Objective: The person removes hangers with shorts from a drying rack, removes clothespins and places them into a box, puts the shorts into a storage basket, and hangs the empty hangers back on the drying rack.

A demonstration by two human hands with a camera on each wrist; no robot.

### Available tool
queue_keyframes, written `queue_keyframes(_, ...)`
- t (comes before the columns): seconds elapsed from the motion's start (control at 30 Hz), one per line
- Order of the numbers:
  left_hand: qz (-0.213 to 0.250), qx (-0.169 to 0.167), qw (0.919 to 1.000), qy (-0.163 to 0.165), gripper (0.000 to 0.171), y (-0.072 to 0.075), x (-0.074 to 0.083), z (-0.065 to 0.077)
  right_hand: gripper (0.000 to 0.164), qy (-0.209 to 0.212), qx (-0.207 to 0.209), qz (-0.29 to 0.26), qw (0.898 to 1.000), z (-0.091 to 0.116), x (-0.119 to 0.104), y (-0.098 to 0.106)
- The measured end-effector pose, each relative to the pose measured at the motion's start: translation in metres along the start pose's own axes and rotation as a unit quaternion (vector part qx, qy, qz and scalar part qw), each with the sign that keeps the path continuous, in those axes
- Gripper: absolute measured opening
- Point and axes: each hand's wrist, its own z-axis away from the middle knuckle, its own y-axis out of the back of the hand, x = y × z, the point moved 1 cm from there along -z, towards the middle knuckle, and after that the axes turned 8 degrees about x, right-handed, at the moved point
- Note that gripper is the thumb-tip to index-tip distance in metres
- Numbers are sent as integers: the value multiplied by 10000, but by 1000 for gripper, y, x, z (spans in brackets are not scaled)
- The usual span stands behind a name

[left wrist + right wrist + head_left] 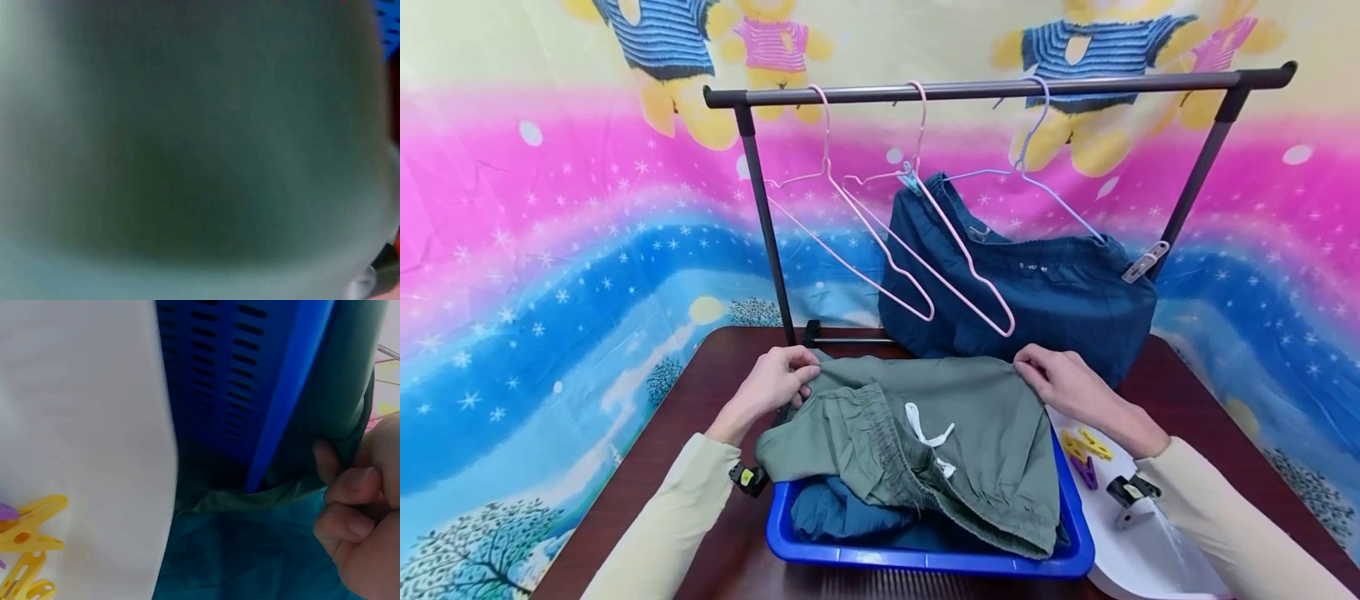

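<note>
Green shorts spread between the two hands, over the basket. The left hand pinches one end of their far edge; the right hand pinches the other. They look light, soft and limp, neither fragile nor slippery, and would probably sag if held at one point only. The waistband, gathered and seemingly elastic, lies nearer the person than either grip; its two ends look the surest places to take hold. The white drawstring lies loose between the hands. Below the grips, dark blue cloth sits in the basket. Just beside the right grip's wrist are yellow clips. Beyond both grips stands the rail, bearing pink hangers and blue shorts.
</note>
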Motion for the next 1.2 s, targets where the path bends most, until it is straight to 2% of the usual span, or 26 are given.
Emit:
queue_keyframes(0.1,320,-26,9995,-53,13,1,6,-1,8,-87,175,156,9997,-3,-2,1)
queue_keyframes(0.33,1054,-161,9936,-375,16,0,21,-2,13,-809,25,-203,9965,-6,-12,10)
queue_keyframes(0.47,1012,-286,9929,-549,16,0,27,1,14,-990,-28,-342,9945,-8,-20,14)
queue_keyframes(0.6,862,-395,9928,-737,16,1,32,7,13,-1060,-129,-783,9912,-9,-28,16)
queue_keyframes(0.7,665,-559,9916,-956,15,2,36,12,12,-923,-127,-987,9907,-8,-34,17)
queue_keyframes(0.83,237,-786,9875,-1342,12,6,41,20,11,-631,-76,-975,9932,-5,-41,18)
queue_keyframes(0.97,-20,-1076,9776,-1807,10,11,45,29,10,-351,-27,-958,9948,-2,-47,21)
queue_keyframes(1.1,-83,-1604,9591,-2332,10,13,50,36,11,-116,4,-1137,9934,4,-53,25)
queue_keyframes(1.2,-78,-2052,9434,-2603,11,13,55,41,13,35,50,-1318,9913,8,-57,28)
